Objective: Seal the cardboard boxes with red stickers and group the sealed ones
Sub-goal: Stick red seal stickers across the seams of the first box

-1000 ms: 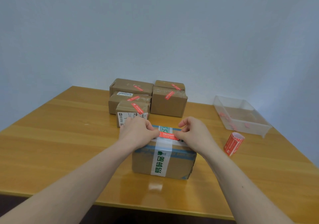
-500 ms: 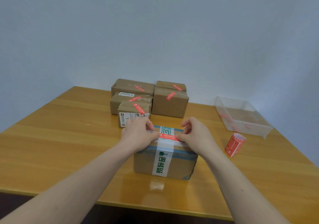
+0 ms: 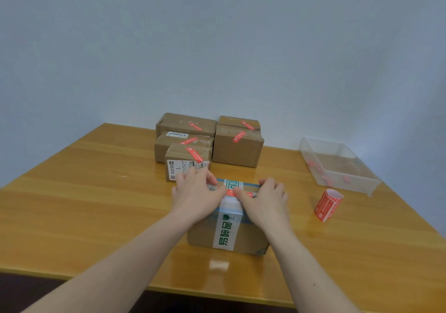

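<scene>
Two hands press one red sticker [image 3: 237, 194] onto the near box [image 3: 229, 230]: left hand [image 3: 196, 192] and right hand [image 3: 265, 198] lie flat, fingertips apparently on its ends. Its long axis runs between them; sealed boxes [image 3: 207, 141] wait beyond.

Glossy wood table [image 3: 96, 192], matt cardboard box [image 3: 202, 235]

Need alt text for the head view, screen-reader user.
Two bare hands, left hand and right hand, press a red sticker onto a taped brown cardboard box on a wooden table. Five stickered brown boxes sit grouped behind; a red sticker roll and clear plastic tray lie right.
</scene>
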